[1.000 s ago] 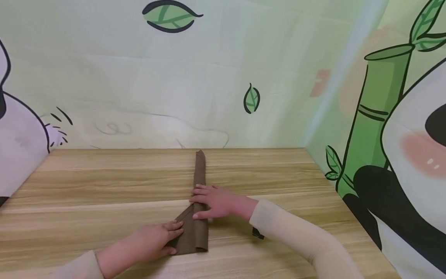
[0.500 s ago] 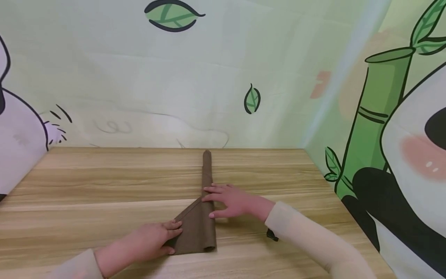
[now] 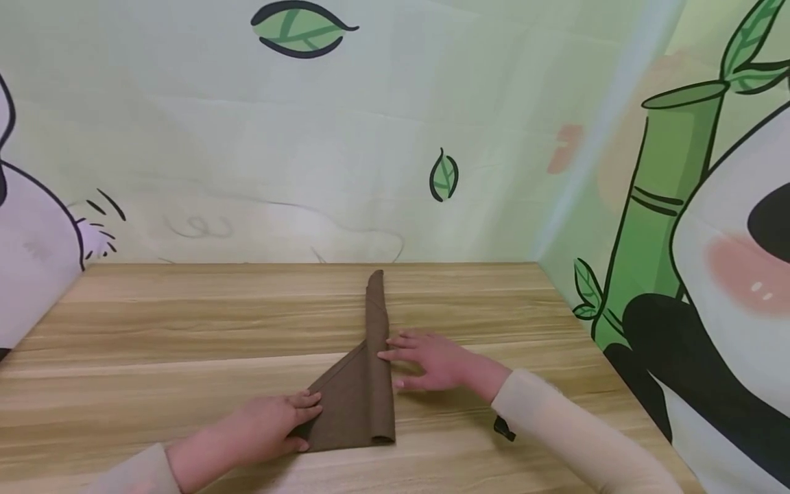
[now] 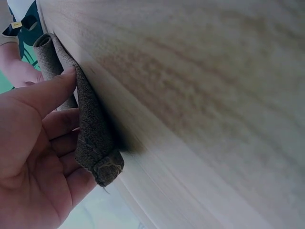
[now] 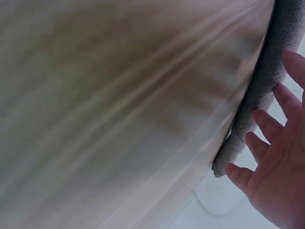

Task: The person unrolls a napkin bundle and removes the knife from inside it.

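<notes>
A brown cloth lies on the wooden table, its right edge rolled into a long tube that points away from me. My left hand lies on the flat triangular part and presses down its near left corner. In the left wrist view the thumb and fingers of the left hand rest on the cloth. My right hand is to the right of the tube, its straight, spread fingers touching the tube's side. In the right wrist view the right hand meets the rolled cloth.
A printed backdrop with leaves stands along the table's far edge. A panda and bamboo panel closes off the right side. Bare wood stretches to the left and right of the cloth.
The rolled tube has moved to the right and the flat triangular part has widened. My right hand has moved right, from on top of the tube to its right side. The left hand stayed put.
</notes>
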Available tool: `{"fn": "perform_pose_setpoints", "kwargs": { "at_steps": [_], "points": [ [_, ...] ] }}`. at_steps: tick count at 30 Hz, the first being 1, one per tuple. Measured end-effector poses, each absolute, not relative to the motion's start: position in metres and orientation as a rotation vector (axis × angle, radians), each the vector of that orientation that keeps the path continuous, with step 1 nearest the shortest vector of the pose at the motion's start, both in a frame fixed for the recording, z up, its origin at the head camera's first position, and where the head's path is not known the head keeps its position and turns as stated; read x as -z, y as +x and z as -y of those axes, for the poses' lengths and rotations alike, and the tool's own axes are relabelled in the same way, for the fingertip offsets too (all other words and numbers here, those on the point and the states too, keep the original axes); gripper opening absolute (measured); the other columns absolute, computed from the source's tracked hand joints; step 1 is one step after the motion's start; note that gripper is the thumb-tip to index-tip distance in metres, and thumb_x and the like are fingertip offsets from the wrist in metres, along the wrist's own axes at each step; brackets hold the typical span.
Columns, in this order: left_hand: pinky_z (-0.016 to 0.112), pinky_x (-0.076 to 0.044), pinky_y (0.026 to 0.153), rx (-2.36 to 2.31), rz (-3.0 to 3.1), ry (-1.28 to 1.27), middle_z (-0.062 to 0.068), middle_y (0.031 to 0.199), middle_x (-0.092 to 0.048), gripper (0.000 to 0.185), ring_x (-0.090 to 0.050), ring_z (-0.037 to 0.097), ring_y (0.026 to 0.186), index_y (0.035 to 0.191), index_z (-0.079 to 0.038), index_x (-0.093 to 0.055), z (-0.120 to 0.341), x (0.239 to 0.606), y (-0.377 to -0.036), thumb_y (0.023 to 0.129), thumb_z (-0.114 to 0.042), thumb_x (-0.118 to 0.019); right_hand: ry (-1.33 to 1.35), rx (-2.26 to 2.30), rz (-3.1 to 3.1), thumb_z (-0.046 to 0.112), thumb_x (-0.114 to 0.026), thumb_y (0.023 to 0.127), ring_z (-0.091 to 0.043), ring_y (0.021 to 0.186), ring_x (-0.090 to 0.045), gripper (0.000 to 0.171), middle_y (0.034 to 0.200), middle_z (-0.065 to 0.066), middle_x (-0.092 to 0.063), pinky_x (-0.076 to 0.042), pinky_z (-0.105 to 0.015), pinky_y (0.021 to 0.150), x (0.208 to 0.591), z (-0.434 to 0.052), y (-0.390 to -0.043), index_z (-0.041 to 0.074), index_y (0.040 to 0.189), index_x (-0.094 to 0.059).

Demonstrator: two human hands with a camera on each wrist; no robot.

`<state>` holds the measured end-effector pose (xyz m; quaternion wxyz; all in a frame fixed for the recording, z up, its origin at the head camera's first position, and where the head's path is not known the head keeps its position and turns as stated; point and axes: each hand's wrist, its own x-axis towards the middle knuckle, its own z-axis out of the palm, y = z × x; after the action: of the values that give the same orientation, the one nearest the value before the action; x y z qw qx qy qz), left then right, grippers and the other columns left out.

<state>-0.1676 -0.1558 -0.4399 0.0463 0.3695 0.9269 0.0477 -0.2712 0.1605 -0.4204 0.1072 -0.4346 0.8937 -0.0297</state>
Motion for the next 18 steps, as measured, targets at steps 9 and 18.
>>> {"fn": "perform_pose_setpoints", "kwargs": {
  "at_steps": [9,18],
  "points": [
    [0.043,-0.058,0.096,-0.166,-2.843,1.134,0.019,0.137,-0.067,0.057,-0.067,0.036,0.124,0.130,0.000,-0.068,0.168,0.440,-0.165,0.087,-0.036,-0.078,-1.313,0.131,-2.621,0.043,-0.054,0.104,-0.039,0.154,-0.034,0.058,0.165,-0.011,-0.040,-0.034,-0.062,0.121,0.417,-0.150,-0.267,0.023,0.157,-0.043],
    [0.046,-0.057,0.098,-0.193,-2.833,1.083,0.019,0.138,-0.067,0.057,-0.066,0.038,0.125,0.130,-0.001,-0.069,0.183,0.441,-0.166,0.086,-0.035,-0.079,-1.344,0.131,-2.611,0.042,-0.054,0.104,-0.039,0.154,-0.035,0.058,0.165,-0.012,-0.039,-0.032,-0.056,0.124,0.418,-0.134,-0.269,0.021,0.157,-0.044]
  ]
}}
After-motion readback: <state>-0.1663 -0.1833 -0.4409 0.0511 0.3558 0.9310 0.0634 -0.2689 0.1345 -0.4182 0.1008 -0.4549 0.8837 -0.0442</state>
